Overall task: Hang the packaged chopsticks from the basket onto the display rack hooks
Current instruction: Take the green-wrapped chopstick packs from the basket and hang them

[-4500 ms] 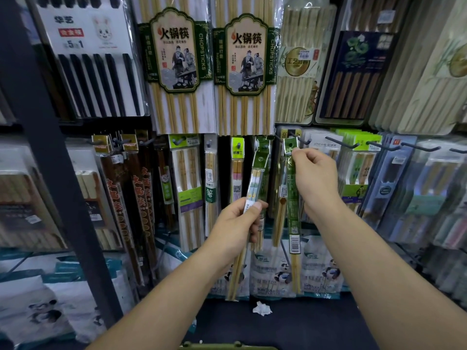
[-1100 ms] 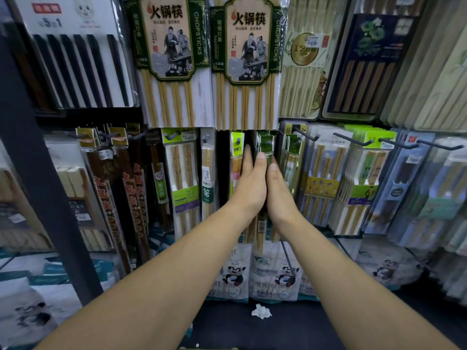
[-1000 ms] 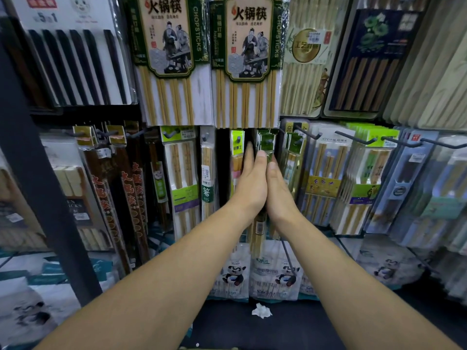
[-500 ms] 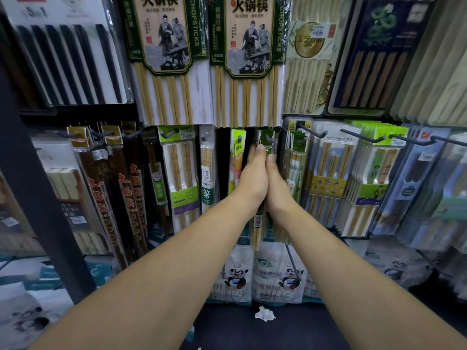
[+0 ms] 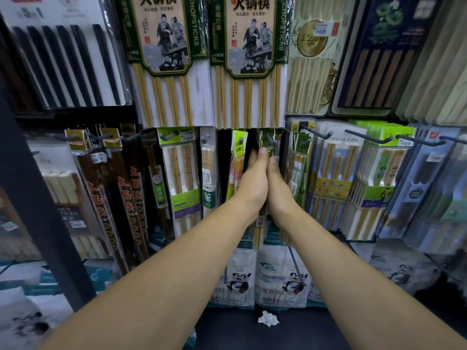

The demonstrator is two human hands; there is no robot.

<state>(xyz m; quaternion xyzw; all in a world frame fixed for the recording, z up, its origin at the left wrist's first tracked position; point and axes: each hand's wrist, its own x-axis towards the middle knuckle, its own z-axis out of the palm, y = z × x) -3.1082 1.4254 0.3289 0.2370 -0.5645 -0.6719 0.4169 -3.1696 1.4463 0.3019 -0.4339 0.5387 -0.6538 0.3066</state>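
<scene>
Narrow green-topped chopstick packs point(image 5: 258, 232) hang from a rack hook point(image 5: 271, 140) in the middle row. My left hand point(image 5: 254, 183) and my right hand point(image 5: 278, 189) stand side by side with straight fingers. They press flat against these packs from either side, fingertips just below the hook. The hands hide most of the packs; only the green header and the bamboo ends below my wrists show. The basket is out of view.
Other hanging packs crowd both sides: a lime pack point(image 5: 237, 157) on the left, green-labelled ones point(image 5: 298, 168) on the right. Bare hook tips point(image 5: 326, 134) stick out at the right. A black rack post point(image 5: 38, 198) stands left. Panda-print bags point(image 5: 280, 276) and crumpled paper point(image 5: 268, 318) lie below.
Earlier my right hand held a green pack up at the hook and my left gripped another pack. Now both flat hands press the hung packs together; little has moved in the last second.
</scene>
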